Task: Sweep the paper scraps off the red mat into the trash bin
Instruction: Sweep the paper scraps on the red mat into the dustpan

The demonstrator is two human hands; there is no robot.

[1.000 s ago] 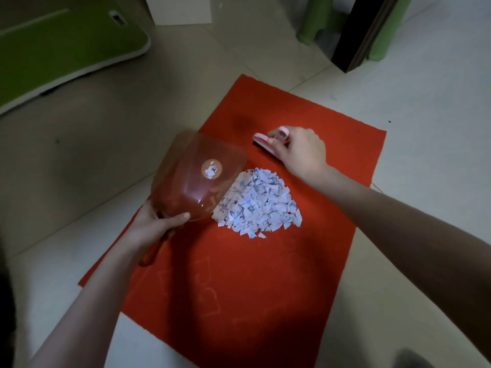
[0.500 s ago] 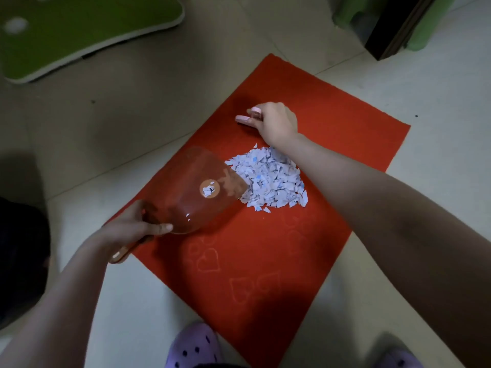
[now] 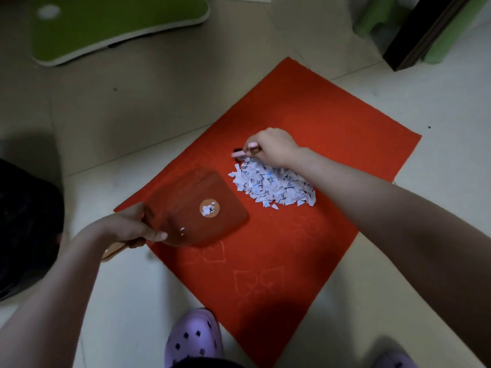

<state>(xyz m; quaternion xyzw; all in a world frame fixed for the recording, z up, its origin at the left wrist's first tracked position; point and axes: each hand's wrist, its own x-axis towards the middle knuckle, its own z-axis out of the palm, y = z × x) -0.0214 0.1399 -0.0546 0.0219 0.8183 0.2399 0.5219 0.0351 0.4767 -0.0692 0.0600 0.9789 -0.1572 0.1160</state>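
A pile of white paper scraps (image 3: 273, 185) lies near the middle of the red mat (image 3: 332, 123) on the tiled floor. My right hand (image 3: 273, 147) grips a small pink brush (image 3: 243, 153) at the pile's far left edge, touching the scraps. My left hand (image 3: 130, 227) holds the handle of a translucent orange dustpan (image 3: 196, 208), which rests on the mat just left of the pile with a small gap between them. A few scraps lie inside the pan. A dark bin (image 3: 26, 229) shows at the left edge, mostly cut off.
A green board with a white rim (image 3: 106, 25) lies on the floor at the far left. A green stool and a dark panel (image 3: 419, 33) stand at the far right. My purple slippers (image 3: 194, 338) are at the mat's near edge.
The view has shifted, showing my slippers and the dark bin. The dustpan has lowered flatter and drawn back slightly left of the pile. My right hand with the brush has come down onto the pile's far edge.
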